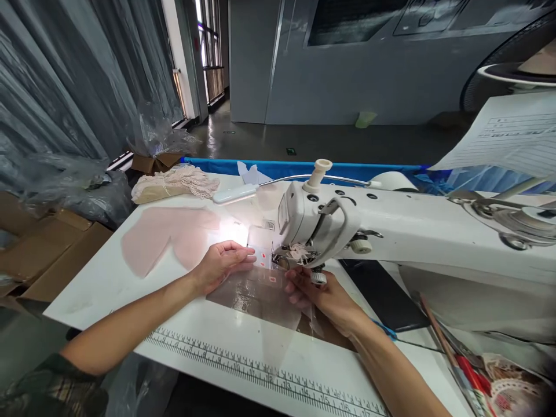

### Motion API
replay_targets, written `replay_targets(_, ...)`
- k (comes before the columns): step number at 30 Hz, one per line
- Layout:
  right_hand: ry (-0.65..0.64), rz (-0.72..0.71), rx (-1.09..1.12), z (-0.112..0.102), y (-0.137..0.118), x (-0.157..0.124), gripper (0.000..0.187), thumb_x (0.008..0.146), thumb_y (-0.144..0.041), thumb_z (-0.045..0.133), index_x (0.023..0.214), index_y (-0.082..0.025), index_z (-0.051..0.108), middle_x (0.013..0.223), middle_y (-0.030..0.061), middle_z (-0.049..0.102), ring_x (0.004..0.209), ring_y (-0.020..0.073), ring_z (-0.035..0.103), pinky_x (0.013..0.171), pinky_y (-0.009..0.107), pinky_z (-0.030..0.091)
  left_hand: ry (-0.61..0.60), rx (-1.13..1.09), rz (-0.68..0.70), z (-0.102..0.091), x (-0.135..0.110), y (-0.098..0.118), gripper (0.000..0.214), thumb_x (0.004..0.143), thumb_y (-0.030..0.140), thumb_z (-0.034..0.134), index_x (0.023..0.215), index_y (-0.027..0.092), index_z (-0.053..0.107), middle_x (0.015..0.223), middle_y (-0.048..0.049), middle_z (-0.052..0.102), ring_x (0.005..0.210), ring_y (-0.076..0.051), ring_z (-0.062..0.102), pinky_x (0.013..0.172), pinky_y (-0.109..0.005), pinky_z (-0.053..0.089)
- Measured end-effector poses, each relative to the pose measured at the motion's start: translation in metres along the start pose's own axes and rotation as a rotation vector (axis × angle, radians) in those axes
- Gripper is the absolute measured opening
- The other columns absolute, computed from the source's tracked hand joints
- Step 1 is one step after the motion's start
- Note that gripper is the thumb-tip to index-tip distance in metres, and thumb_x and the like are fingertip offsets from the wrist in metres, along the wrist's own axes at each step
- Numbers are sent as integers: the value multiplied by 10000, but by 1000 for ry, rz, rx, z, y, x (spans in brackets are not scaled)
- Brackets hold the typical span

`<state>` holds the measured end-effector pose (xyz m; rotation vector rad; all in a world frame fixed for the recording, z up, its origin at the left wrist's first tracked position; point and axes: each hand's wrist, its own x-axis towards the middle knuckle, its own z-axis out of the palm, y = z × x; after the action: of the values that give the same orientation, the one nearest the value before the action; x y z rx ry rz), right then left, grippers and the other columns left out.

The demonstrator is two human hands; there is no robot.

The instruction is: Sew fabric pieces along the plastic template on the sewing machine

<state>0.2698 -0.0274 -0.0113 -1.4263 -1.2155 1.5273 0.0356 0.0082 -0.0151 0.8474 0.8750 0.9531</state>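
A white sewing machine (391,231) stands on a white table (130,289). My left hand (221,263) rests left of the needle, fingers curled and pressed on a small pale piece with red marks (263,256) under the lit presser foot. My right hand (321,295) is below the machine head, fingers bent toward the needle area, touching the same work. What its fingertips pinch is hidden by the machine.
Pink fabric pieces (165,237) lie on the table to the left, a bundle of lace trim (174,184) behind them. A printed ruler (260,370) runs along the front edge. Cardboard boxes (47,255) sit left; scissors and tools (469,370) lie at right.
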Motion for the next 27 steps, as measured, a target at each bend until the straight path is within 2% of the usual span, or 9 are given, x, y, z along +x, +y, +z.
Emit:
replay_targets(2,8,11,28,0,0,1,615,588,-738,762,795,-173,635,727,60,676,593,164,632,549,274,518,-47,-102,-27,-1,0,1,353,683,330,861,775,114,597,1184,-162,675,1079,-269,671,1062,-458,469)
replay_targets(5,19,44,84,0,0,2,628,534,-737,794,782,-181,636,731,53,681,610,164,638,559,269,527,-100,-191,-47,-1,-1,2,349,718,303,839,759,135,536,1237,-167,650,1141,-301,643,1077,-476,452)
replay_targets(11,-4,81,219,3,2,2,577,534,-665,845,760,-192,602,766,62,702,740,217,692,696,330,602,-39,-178,-72,1,0,-1,356,706,309,845,768,121,548,1045,-160,705,1012,-291,696,1028,-482,478)
replay_targets(15,-163,74,228,6,1,-1,530,627,-640,810,807,-192,590,851,82,716,840,250,707,774,385,610,-5,-145,-87,2,2,-2,359,693,297,858,773,105,565,1023,-172,711,980,-273,703,992,-450,502)
replay_targets(18,-337,99,166,6,-3,-9,530,638,-537,846,937,-199,568,886,55,715,875,228,707,667,304,603,-5,-102,-100,5,-3,1,390,676,314,869,779,109,554,1016,-169,715,940,-247,712,915,-390,546)
replay_targets(20,-466,151,100,3,-6,-16,524,649,-481,852,973,-202,548,872,37,711,837,214,713,534,230,552,-59,-32,-154,6,-11,6,416,676,350,865,790,116,541,999,-162,720,872,-220,722,833,-350,574)
replay_targets(23,-628,228,-17,-8,-11,-23,494,700,-487,805,1000,-191,547,864,36,704,720,188,714,426,180,462,-217,162,-307,7,-24,16,444,701,422,830,836,130,524,953,-145,722,758,-202,725,663,-310,589)
replay_targets(25,-610,221,-103,-16,-14,-23,500,720,-506,772,1033,-185,551,869,42,699,630,158,690,403,178,421,-257,341,-321,5,-26,21,420,755,458,768,864,147,508,913,-123,719,675,-195,715,548,-287,565)
replay_targets(27,-477,166,-201,-22,-15,-17,477,730,-510,746,1022,-180,563,866,47,690,592,139,656,415,192,408,-183,567,-169,0,-20,23,339,833,449,671,874,166,489,870,-93,709,609,-181,692,490,-279,539)
